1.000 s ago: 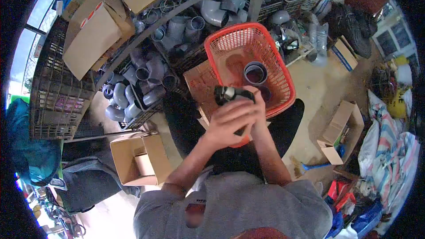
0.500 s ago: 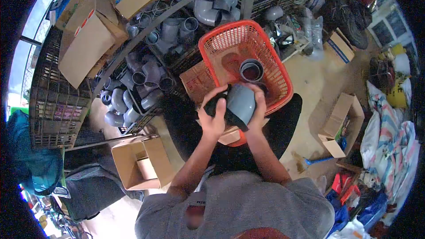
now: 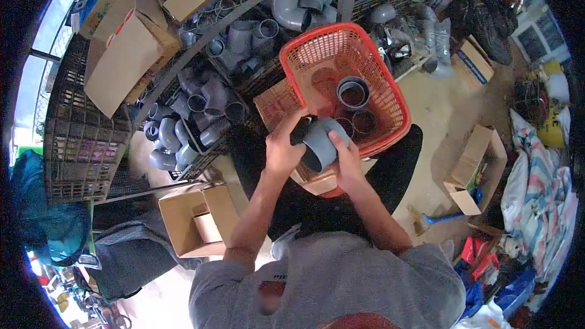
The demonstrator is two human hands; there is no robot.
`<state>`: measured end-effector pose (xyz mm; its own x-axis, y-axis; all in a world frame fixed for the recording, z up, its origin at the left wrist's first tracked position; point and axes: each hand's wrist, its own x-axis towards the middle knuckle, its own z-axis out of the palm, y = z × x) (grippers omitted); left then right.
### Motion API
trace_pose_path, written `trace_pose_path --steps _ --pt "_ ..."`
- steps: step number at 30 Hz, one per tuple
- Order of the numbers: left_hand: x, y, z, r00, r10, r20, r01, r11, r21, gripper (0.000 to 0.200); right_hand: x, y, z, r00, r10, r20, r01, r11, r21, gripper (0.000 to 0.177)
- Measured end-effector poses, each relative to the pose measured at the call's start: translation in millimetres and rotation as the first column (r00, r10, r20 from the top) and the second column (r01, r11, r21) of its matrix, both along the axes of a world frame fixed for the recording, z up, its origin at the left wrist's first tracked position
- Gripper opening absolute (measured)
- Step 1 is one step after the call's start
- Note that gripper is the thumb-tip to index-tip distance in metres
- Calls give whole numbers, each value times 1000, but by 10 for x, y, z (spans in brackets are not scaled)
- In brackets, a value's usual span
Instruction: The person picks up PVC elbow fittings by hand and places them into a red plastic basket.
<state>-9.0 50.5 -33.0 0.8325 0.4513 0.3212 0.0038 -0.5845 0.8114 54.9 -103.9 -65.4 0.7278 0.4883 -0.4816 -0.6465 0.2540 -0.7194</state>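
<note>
From the head camera, the left hand [image 3: 281, 149] has its fingers curled tight round the dark end of a grey pipe fitting [image 3: 323, 140]. The right hand [image 3: 348, 164] clasps the fitting from below with its fingers wrapped. The fitting is held above the near rim of the red basket [image 3: 309, 56].

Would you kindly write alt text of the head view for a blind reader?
The left hand and right hand grip a grey pipe fitting at the near rim of a red basket holding more fittings; racks of grey fittings stand behind.
</note>
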Motion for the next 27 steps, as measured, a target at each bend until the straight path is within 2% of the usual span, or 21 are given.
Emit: trace_pose_path --steps 3,4,6,8,9,11,12,13,14,15,16,17,18,19,20,21,22,24,25,26,27 --pt "4 -63 134 992 -65 110 42 978 206 59 55 -62 -57 995 32 -93 -27 998 52 49" --pt "1 -58 181 992 -59 108 37 980 197 59 75 -106 -71 989 109 -104 -103 993 60 49" --pt "10 -8 240 942 -277 191 216 933 289 59 91 -134 -64 974 195 -114 -189 980 67 50" --pt "17 6 186 950 -237 201 184 950 253 58 81 -112 -8 979 175 103 -179 983 35 53" --pt "32 16 156 971 -155 181 134 983 126 56 74 -91 89 979 177 100 -181 983 37 53" --pt "86 20 43 982 -13 189 40 990 -138 45 93 -19 323 848 28 529 -67 996 54 56" --pt "106 -4 -236 982 -15 190 41 990 -133 45 81 13 343 848 25 530 -66 996 59 56" --pt "92 -44 -629 975 68 211 85 768 -635 40 47 28 355 828 -12 561 -45 995 87 58" --pt "47 -72 -832 972 149 183 129 312 -941 36 6 29 356 807 -51 589 -23 993 117 59" --pt "27 -50 -824 974 118 192 130 404 -906 30 0 28 303 805 -61 590 -17 992 125 59" --pt "27 -50 -693 974 110 200 139 410 -902 30 16 12 192 810 28 586 -39 999 6 59" --pt "-26 -91 -566 991 119 69 -32 689 -724 30 26 -33 88 816 120 565 -63 991 -120 60" --pt "-82 -141 -391 984 170 -55 -177 881 -440 31 62 -91 7 819 117 561 -57 991 -123 60" --pt "-114 -160 -226 986 166 -28 -167 939 -301 34 139 -145 -57 906 198 373 -181 980 -80 59" --pt "-129 -111 -157 986 162 -31 -164 938 -304 34 203 -194 -109 942 290 172 -292 956 -12 59" --pt "-137 -30 -110 997 19 74 -11 994 -104 36 246 -225 -125 911 390 137 -397 917 35 61" --pt "-143 26 -50 979 -142 148 126 986 113 38 217 -231 -86 913 387 132 -394 918 33 61" --pt "-123 22 -28 968 -182 174 165 980 110 40 176 -196 49 927 352 126 -364 928 84 60" --pt "-110 -11 -137 965 -78 250 98 993 -69 38 157 -180 139 929 350 124 -361 929 83 60" --pt "-94 -31 -249 951 37 306 42 968 -248 37 149 -157 244 875 328 357 -327 943 -64 62" --pt "-112 -46 -357 962 76 264 16 944 -331 37 132 -137 329 760 320 566 -253 948 -196 64"
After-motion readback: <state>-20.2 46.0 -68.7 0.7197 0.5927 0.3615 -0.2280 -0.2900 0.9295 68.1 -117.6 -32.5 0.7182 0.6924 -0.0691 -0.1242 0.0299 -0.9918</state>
